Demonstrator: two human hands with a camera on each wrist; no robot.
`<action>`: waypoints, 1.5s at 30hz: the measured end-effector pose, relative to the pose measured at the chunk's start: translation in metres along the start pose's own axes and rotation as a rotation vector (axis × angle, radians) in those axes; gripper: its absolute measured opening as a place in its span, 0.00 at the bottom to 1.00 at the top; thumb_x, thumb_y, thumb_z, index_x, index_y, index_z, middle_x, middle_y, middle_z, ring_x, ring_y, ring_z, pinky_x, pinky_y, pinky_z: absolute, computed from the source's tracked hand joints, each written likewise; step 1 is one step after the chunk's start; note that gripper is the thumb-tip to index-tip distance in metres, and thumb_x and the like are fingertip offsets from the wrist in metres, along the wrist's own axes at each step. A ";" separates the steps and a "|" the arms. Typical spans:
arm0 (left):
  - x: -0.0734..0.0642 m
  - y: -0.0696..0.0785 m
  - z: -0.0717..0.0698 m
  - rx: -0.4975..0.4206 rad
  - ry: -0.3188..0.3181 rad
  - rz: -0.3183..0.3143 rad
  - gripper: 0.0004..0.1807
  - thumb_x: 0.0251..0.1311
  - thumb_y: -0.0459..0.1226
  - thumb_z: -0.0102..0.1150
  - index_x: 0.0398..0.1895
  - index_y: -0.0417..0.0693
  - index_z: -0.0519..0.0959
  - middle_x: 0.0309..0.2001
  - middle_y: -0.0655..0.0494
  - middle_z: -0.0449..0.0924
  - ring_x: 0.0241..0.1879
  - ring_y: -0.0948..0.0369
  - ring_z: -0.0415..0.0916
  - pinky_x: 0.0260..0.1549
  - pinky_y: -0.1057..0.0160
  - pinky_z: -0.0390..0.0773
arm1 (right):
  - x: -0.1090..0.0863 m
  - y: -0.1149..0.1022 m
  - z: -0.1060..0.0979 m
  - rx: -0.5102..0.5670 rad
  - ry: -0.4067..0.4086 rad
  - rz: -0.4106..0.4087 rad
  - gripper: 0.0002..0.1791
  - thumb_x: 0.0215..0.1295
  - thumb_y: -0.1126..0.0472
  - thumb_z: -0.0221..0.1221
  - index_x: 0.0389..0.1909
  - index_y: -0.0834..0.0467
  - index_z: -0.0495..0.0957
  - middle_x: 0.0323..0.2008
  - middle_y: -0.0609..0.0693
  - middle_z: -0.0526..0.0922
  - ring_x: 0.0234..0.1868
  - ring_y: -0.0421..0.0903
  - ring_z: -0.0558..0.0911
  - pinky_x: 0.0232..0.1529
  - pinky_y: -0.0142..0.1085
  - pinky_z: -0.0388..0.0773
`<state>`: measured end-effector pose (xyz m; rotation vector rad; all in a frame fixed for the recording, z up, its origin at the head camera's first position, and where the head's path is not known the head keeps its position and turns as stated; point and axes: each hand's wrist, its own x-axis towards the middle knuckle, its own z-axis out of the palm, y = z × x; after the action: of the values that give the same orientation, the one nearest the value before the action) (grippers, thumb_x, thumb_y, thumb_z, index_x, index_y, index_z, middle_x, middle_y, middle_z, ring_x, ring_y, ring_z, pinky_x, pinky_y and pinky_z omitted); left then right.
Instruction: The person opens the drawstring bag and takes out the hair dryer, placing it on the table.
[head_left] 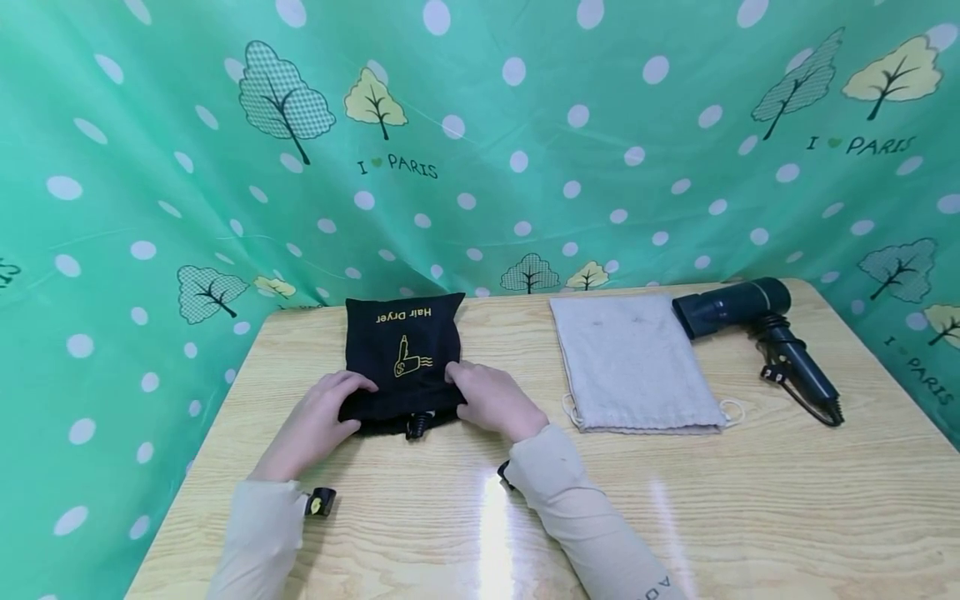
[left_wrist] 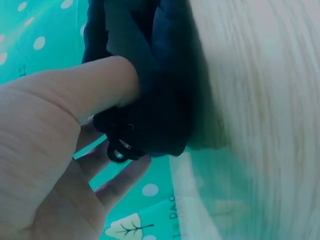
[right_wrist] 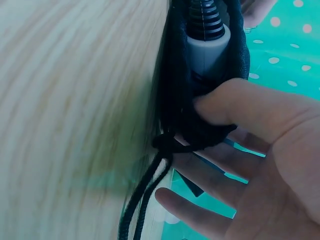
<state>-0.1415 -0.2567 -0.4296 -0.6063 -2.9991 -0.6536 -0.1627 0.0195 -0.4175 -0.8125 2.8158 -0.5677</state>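
A black drawstring bag (head_left: 367, 346) printed "Hair Dryer" in yellow lies toward the left of the table, its mouth facing me. From that mouth pokes a ribbed cord end (head_left: 418, 423); the right wrist view shows it joined to a grey handle end (right_wrist: 209, 52) inside the bag. My left hand (head_left: 318, 423) pinches the left corner of the mouth between thumb and fingers. At the opposite corner my right hand (head_left: 497, 400) grips the edge, thumb at the opening and fingers outside. A black drawcord (right_wrist: 145, 200) hangs from that corner.
To the right lies a flat grey drawstring pouch (head_left: 633, 362) with white cord loops. Beyond it, a dark hair dryer (head_left: 738, 304) rests with its cord wound around the handle. A green patterned cloth (head_left: 480, 150) hangs behind the wooden table (head_left: 420, 517).
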 end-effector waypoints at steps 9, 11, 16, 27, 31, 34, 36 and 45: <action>-0.001 -0.002 -0.004 -0.002 -0.019 -0.016 0.26 0.52 0.23 0.68 0.55 0.51 0.77 0.58 0.49 0.76 0.63 0.45 0.68 0.61 0.40 0.70 | -0.001 0.002 -0.003 0.009 -0.015 0.002 0.21 0.61 0.71 0.60 0.56 0.58 0.75 0.55 0.53 0.82 0.55 0.50 0.82 0.52 0.44 0.81; -0.001 -0.001 -0.004 -0.003 -0.023 -0.030 0.25 0.54 0.25 0.68 0.55 0.51 0.77 0.58 0.49 0.76 0.63 0.45 0.68 0.61 0.40 0.69 | -0.002 0.003 -0.004 0.019 -0.019 0.006 0.20 0.62 0.69 0.61 0.56 0.59 0.75 0.55 0.53 0.82 0.55 0.50 0.81 0.53 0.45 0.80; -0.003 -0.003 -0.004 -0.007 -0.037 -0.052 0.25 0.54 0.27 0.68 0.55 0.51 0.77 0.59 0.48 0.75 0.64 0.44 0.67 0.61 0.39 0.70 | -0.002 0.004 -0.004 0.036 -0.040 0.012 0.20 0.63 0.67 0.62 0.57 0.59 0.75 0.56 0.53 0.81 0.58 0.50 0.80 0.57 0.45 0.79; -0.005 -0.005 -0.007 0.009 -0.048 -0.049 0.25 0.54 0.27 0.67 0.56 0.51 0.77 0.58 0.48 0.76 0.62 0.44 0.69 0.58 0.40 0.73 | -0.002 0.005 -0.006 0.041 -0.051 0.026 0.20 0.64 0.68 0.61 0.58 0.59 0.75 0.57 0.54 0.80 0.59 0.50 0.79 0.59 0.45 0.78; -0.004 -0.002 -0.008 -0.006 -0.072 -0.055 0.23 0.56 0.30 0.66 0.56 0.51 0.77 0.59 0.48 0.75 0.63 0.45 0.69 0.58 0.40 0.73 | -0.004 0.004 -0.008 0.045 -0.036 0.034 0.20 0.61 0.61 0.66 0.53 0.58 0.76 0.53 0.53 0.81 0.54 0.49 0.81 0.54 0.44 0.80; -0.003 0.000 -0.007 -0.017 -0.077 -0.041 0.22 0.57 0.34 0.66 0.56 0.51 0.77 0.59 0.49 0.75 0.64 0.45 0.68 0.60 0.41 0.71 | -0.005 0.000 -0.011 0.033 -0.021 0.029 0.21 0.60 0.55 0.68 0.51 0.57 0.76 0.50 0.51 0.81 0.50 0.48 0.80 0.50 0.43 0.80; -0.003 0.001 -0.007 -0.019 -0.069 -0.029 0.20 0.57 0.36 0.67 0.55 0.50 0.78 0.58 0.50 0.76 0.64 0.46 0.68 0.61 0.41 0.71 | -0.006 -0.005 -0.013 0.033 -0.014 0.036 0.23 0.60 0.51 0.69 0.51 0.57 0.75 0.49 0.51 0.81 0.49 0.48 0.79 0.49 0.43 0.80; -0.004 0.009 -0.006 -0.017 -0.165 0.005 0.03 0.63 0.40 0.65 0.38 0.55 0.85 0.37 0.64 0.80 0.40 0.62 0.77 0.42 0.55 0.80 | -0.002 -0.022 -0.007 0.095 0.030 0.123 0.40 0.64 0.39 0.62 0.68 0.59 0.66 0.64 0.57 0.73 0.62 0.52 0.76 0.60 0.46 0.76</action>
<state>-0.1350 -0.2528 -0.4203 -0.7020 -3.1449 -0.6606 -0.1521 0.0060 -0.4028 -0.6133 2.8165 -0.6937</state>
